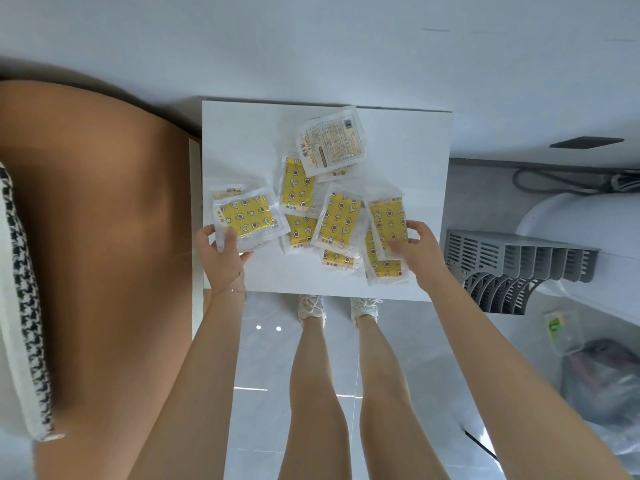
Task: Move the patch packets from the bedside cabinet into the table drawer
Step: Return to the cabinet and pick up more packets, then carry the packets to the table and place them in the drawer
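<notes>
Patch packets (339, 218) lie scattered on the white worktop (242, 140) of the bedside cabinet, most with the yellow star-and-moon face up. One packet (330, 143) at the far side shows its printed back.

Left hand (221, 252): grasping. Its fingers (231, 242) are curled over the near-left corner of the leftmost packet (246, 220), with the thumb at the packet's left edge. A second label strip shows just beyond that packet's far edge. I cannot tell whether the strip belongs to another packet held with it. A thin bracelet (228, 289) sits on this wrist.

Right hand (417, 251): grasping. Its fingers (394, 244) press on the near end of the rightmost packet (386, 220), with the thumb at the packet's right edge. This packet overlaps further packets (384, 268) lying beneath and nearer the front edge.

The remaining packets sit between the two hands, overlapping one another and touched by neither hand.

Surroundings:
- A bed (104, 202) with a brown cover adjoins the cabinet on the left.
- A grey slatted rack (512, 258) stands to the right.
- The person's light shoes (311, 306) stand on the glossy floor (256, 358) at the cabinet front.
</notes>
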A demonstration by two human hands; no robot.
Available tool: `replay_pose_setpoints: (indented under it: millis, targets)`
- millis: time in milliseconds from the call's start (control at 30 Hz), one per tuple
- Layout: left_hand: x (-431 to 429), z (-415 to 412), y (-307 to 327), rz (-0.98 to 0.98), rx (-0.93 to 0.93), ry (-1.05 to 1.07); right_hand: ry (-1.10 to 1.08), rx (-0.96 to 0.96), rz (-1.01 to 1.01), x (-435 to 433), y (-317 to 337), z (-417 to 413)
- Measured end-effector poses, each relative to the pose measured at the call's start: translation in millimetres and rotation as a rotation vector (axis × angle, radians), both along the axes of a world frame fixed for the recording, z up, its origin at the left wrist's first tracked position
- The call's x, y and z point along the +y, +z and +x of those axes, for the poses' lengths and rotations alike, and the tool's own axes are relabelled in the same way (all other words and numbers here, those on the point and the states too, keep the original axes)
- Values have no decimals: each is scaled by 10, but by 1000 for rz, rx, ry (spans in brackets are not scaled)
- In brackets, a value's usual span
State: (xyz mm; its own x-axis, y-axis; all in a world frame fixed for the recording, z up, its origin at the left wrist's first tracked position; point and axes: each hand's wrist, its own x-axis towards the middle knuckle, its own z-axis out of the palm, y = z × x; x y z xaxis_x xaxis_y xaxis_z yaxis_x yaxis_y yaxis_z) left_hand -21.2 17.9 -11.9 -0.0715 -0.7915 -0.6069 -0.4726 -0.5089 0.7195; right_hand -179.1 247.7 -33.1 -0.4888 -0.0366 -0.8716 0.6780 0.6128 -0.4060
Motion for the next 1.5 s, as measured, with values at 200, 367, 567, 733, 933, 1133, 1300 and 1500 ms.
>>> replay_pose_setpoints:
  millis: [200, 367, 567, 733, 933, 1133, 1300, 1500]
  targets:
    - [91, 183, 214, 82, 63, 52, -131, -65, -93, 36, 238, 44]
    - [249, 304, 534, 173, 110, 103, -66, 5, -123, 68, 617, 174]
    - [447, 528, 945, 217, 223, 155, 120, 95, -205, -50, 1101, 393]
    - [610, 915, 1333, 192, 314, 248, 316, 136, -255, -271, 1491, 645]
    - [740, 1606, 1677, 117, 322, 377, 535, 136, -333, -559, 1885, 1049]
    - [851, 2458, 1801, 83, 316, 431, 698, 129, -370, -763, 2152, 1772]
    - [967, 3410, 1866, 43, 322, 486, 753, 93, -362, -763, 2214, 2627]
    - [1150, 4653, 2119, -41, 392, 664, 887, 113, -365, -939, 2290, 3890]
